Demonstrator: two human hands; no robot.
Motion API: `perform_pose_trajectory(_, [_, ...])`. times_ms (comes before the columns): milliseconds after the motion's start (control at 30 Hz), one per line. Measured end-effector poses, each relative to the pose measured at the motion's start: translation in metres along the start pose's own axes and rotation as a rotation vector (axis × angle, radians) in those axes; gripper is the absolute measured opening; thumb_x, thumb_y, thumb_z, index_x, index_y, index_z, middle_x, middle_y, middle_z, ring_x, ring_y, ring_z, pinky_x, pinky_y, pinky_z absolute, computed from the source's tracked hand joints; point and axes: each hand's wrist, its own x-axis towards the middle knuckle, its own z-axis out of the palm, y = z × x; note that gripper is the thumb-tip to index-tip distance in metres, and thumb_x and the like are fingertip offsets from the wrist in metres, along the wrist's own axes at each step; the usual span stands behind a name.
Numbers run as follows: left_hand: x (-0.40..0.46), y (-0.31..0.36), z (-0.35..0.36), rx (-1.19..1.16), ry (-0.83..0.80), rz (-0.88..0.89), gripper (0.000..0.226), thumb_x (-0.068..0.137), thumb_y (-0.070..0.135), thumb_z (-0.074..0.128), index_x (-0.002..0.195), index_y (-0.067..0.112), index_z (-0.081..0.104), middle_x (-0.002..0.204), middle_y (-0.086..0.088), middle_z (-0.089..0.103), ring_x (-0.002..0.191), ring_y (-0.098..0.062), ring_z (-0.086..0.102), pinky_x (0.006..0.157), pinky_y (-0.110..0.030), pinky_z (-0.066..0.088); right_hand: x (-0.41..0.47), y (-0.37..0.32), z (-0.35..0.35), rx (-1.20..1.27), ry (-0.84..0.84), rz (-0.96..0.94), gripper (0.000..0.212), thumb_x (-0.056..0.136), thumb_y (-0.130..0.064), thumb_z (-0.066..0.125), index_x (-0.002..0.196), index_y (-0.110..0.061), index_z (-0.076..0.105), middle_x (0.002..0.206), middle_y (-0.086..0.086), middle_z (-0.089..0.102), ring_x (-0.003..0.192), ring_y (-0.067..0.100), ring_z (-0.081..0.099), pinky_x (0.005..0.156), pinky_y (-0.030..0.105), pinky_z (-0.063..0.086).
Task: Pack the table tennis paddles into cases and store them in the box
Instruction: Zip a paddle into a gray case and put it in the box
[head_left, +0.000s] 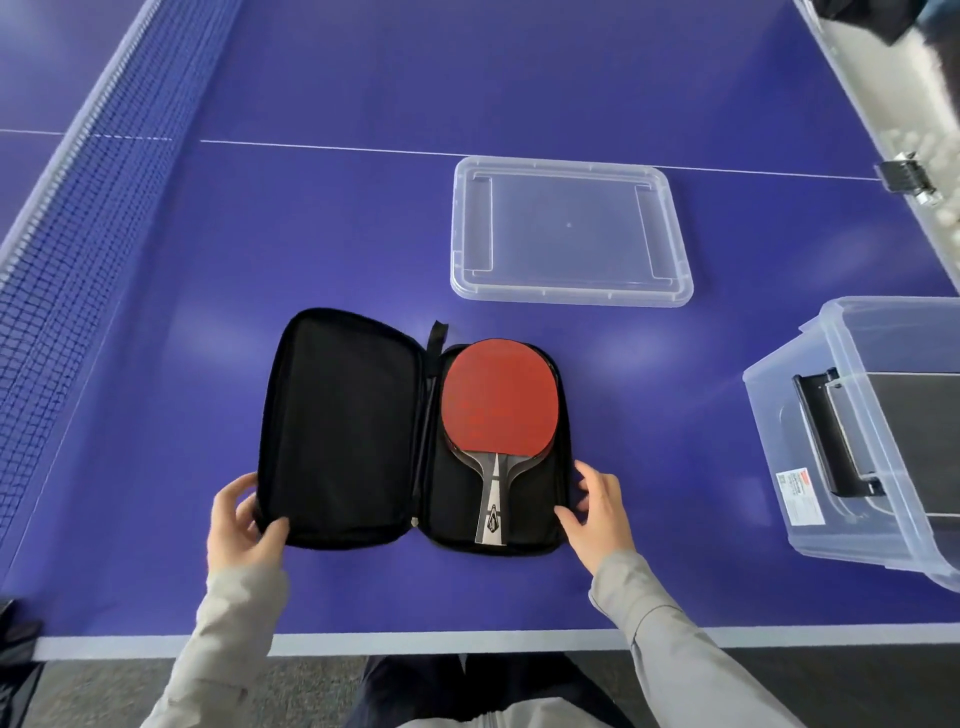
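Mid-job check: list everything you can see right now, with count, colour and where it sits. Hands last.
paddle case: one, black, lying open flat on the near middle of the table.
paddle: one, red rubber face, grey handle toward the person, lying in the case's right half.
box lid: one, clear plastic, flat on the table beyond the case.
storage box: one, clear, lid off, at the right edge; something dark lies inside.
table: one, blue with white lines.
net: one, dark blue mesh, along the left.
hands: left grips the case's near-left corner; right touches its right edge, fingers relaxed.
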Motion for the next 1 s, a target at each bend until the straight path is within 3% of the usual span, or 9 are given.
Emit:
perform_pose_trajectory(100, [-0.041,0.034,0.019,-0.014,-0.160,0.215,0.057,0.081,-0.009,0.057,0.112,0.039,0.052,0.106,0.004,0.069,0.088,-0.008,0.066,0.066,-0.014,0.052,-0.002,-0.006,-0.010,0.036,0.104,-0.033,0.050,0.088,-0.013,0.063,0.134,-0.013,0.046,0.118,0.004,0.046,0.084,0.011,0.049,0.072,0.023,0.049])
perform_pose_trajectory(200, [-0.081,0.050,0.060,0.218,-0.304,0.456,0.058,0.071,0.008,0.059,0.118,0.040,0.050,0.111,0.019,0.064,0.098,0.001,0.062,0.083,-0.012,0.048,0.000,-0.028,-0.028,0.227,0.222,-0.051,0.030,0.091,-0.015,0.059,0.120,-0.017,0.058,0.111,0.000,0.051,0.082,0.005,0.052,0.067,0.006,0.042])
perform_pose_trajectory(333, [-0.110,0.045,0.114,0.488,-0.482,0.689,0.064,0.059,0.008,0.069,0.115,0.036,0.056,0.113,0.022,0.063,0.092,0.000,0.059,0.070,-0.005,0.044,0.007,-0.068,-0.048,0.522,0.191,-0.013,0.013,0.094,-0.029,0.053,0.087,-0.026,0.064,0.104,0.000,0.061,0.086,-0.011,0.056,0.076,0.006,0.042])
perform_pose_trajectory(433, [-0.114,0.038,0.147,0.663,-0.499,0.818,0.062,0.044,0.007,0.080,0.104,0.017,0.071,0.110,0.003,0.070,0.079,-0.016,0.068,0.059,-0.020,0.054,0.014,-0.082,-0.051,0.602,0.046,0.111,0.026,0.089,-0.047,0.055,0.090,-0.021,0.063,0.098,-0.004,0.066,0.093,0.007,0.060,0.082,0.023,0.046])
perform_pose_trajectory(567, [-0.114,0.028,0.169,0.736,-0.529,0.876,0.060,0.047,0.029,0.087,0.104,0.017,0.071,0.100,0.005,0.073,0.077,-0.016,0.069,0.063,-0.022,0.053,0.025,-0.079,-0.036,0.481,0.127,0.193,0.031,0.080,-0.026,0.073,0.099,-0.013,0.052,0.097,0.003,0.062,0.091,0.020,0.060,0.077,0.026,0.044])
perform_pose_trajectory(667, [-0.095,0.022,0.167,0.705,-0.483,0.732,0.060,0.066,0.047,0.077,0.117,0.020,0.063,0.116,0.009,0.066,0.102,-0.015,0.062,0.083,-0.028,0.046,0.037,-0.067,-0.027,0.422,0.143,0.238,0.031,0.081,-0.016,0.070,0.105,-0.007,0.051,0.108,0.014,0.060,0.097,0.028,0.058,0.082,0.031,0.045])
perform_pose_trajectory(767, [-0.052,0.014,0.155,0.674,-0.289,0.388,0.060,0.078,0.044,0.070,0.129,0.019,0.052,0.139,0.003,0.048,0.125,-0.021,0.044,0.098,-0.036,0.034,0.046,-0.056,-0.021,0.388,0.109,0.283,0.032,0.085,-0.017,0.066,0.111,-0.005,0.051,0.116,0.016,0.054,0.100,0.028,0.056,0.082,0.029,0.042])
perform_pose_trajectory(867, [-0.010,0.011,0.145,0.537,-0.264,0.030,0.070,0.081,0.041,0.068,0.138,0.015,0.039,0.142,-0.005,0.040,0.128,-0.024,0.039,0.107,-0.042,0.033,0.049,-0.050,-0.016,0.332,0.121,0.302,0.036,0.088,-0.016,0.062,0.118,-0.003,0.049,0.121,0.017,0.049,0.107,0.030,0.053,0.086,0.027,0.038])
perform_pose_trajectory(1000, [0.015,0.015,0.155,0.286,-0.372,-0.216,0.076,0.080,0.032,0.073,0.141,0.014,0.032,0.131,-0.005,0.048,0.107,-0.020,0.051,0.101,-0.041,0.043,0.047,-0.048,-0.014,0.352,0.109,0.242,0.050,0.094,-0.013,0.053,0.140,-0.017,0.035,0.131,0.011,0.042,0.118,0.024,0.045,0.100,0.032,0.036])
